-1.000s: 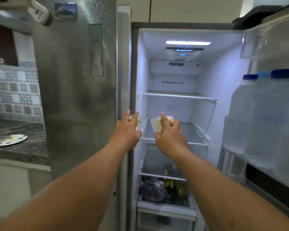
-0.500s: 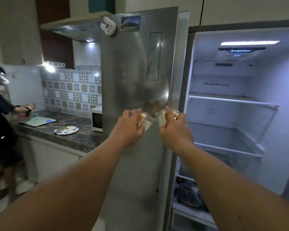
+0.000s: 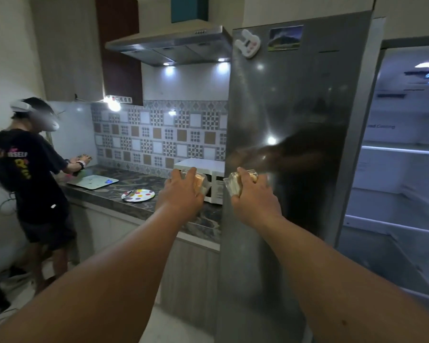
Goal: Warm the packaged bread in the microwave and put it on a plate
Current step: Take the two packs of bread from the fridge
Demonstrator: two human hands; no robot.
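Note:
My left hand grips a packaged bread in clear wrap, held out in front of the white microwave that stands on the dark marble counter. My right hand grips a second packaged bread just in front of the steel fridge door. The two packs are a hand's width apart. A round plate with coloured dots lies on the counter left of the microwave, with tongs resting on its left edge.
The fridge's right compartment stands open and lit, shelves bare. Another person in a dark shirt works at the counter's far left beside a white tray. A range hood hangs above.
Both hands pulled the bread packs out of the fridge, and my view swung left from the fridge interior to the counter, microwave and plate.

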